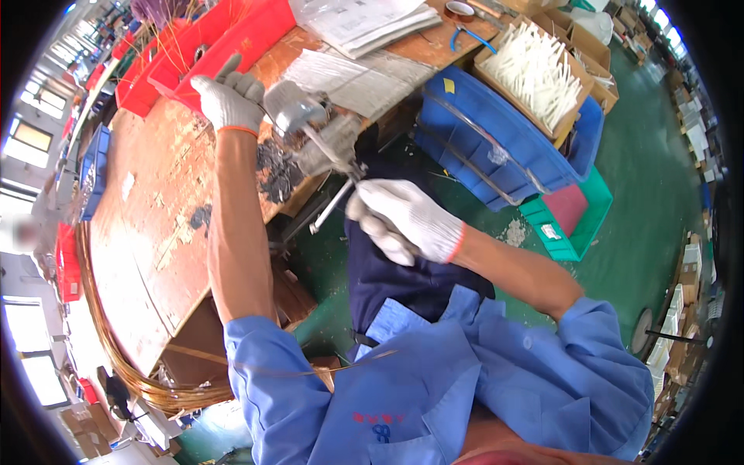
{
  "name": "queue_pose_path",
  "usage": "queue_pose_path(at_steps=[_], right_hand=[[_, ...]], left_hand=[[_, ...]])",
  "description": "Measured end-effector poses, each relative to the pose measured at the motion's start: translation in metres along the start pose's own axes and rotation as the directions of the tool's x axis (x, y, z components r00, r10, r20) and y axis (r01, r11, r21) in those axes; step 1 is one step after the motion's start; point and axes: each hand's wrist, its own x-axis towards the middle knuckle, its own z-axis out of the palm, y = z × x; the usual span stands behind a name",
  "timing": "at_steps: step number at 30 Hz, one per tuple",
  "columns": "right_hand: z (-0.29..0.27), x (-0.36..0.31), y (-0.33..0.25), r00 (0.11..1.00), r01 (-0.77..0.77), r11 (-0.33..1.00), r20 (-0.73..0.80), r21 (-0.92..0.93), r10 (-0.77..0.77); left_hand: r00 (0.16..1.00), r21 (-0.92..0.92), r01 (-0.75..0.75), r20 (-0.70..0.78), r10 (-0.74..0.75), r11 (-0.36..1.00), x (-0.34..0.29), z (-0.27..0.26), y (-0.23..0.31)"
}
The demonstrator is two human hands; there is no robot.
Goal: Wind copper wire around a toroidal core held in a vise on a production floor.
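Note:
A grey metal bench vise (298, 116) is mounted at the edge of the worktable, with its screw pointing toward me. Its sliding handle bar (332, 208) hangs at a slant from the screw's end. My right hand (403, 221), in a white knit glove, is right beside the screw's end, its fingers loosely bent and a little apart; I see nothing in them. My left hand (229, 97), gloved too, is left of the vise at the near wall of a red bin (240, 39). Its fingers are spread, and no held object shows. Thin copper-coloured wires stick up from the red bins.
Wooden worktable (155, 225) with dark scraps around the vise. Papers (364, 23) and blue-handled pliers (470, 39) lie farther back. Right of it stand a blue tub (488, 147), a carton of white sticks (535, 74) and a green bin (573, 232). Coiled wire (116, 356) hangs lower left.

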Motion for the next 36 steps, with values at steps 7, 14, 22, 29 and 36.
queue_pose_path(at_steps=[7, 14, 22, 29, 36], right_hand=[[-0.013, -0.006, -0.034, 0.995, -0.097, 0.979, -0.017, -0.181, 0.095], [-0.032, -0.171, 0.020, 0.978, -0.188, 0.980, 0.083, -0.067, 0.193], [-0.039, -0.264, 0.033, 0.599, 0.236, 0.780, 0.719, -0.580, 0.353], [-0.013, -0.157, 0.006, 0.903, -0.116, 0.929, 0.352, -0.351, 0.246], [0.006, 0.037, -0.006, 0.997, 0.006, 0.988, 0.070, 0.153, -0.017]], left_hand=[[0.995, 0.089, 0.099, -0.017, -0.098, 0.991, 0.000, 0.004, 0.000], [0.978, 0.221, -0.047, -0.190, 0.090, 0.974, -0.084, -0.027, 0.128], [0.748, 0.724, -0.614, 0.408, 0.524, 0.314, -0.219, 0.038, -0.026], [0.972, 0.334, -0.235, 0.071, 0.225, 0.913, -0.071, 0.061, 0.038], [0.999, 0.120, 0.014, 0.040, -0.019, 0.993, 0.019, 0.004, -0.013]])
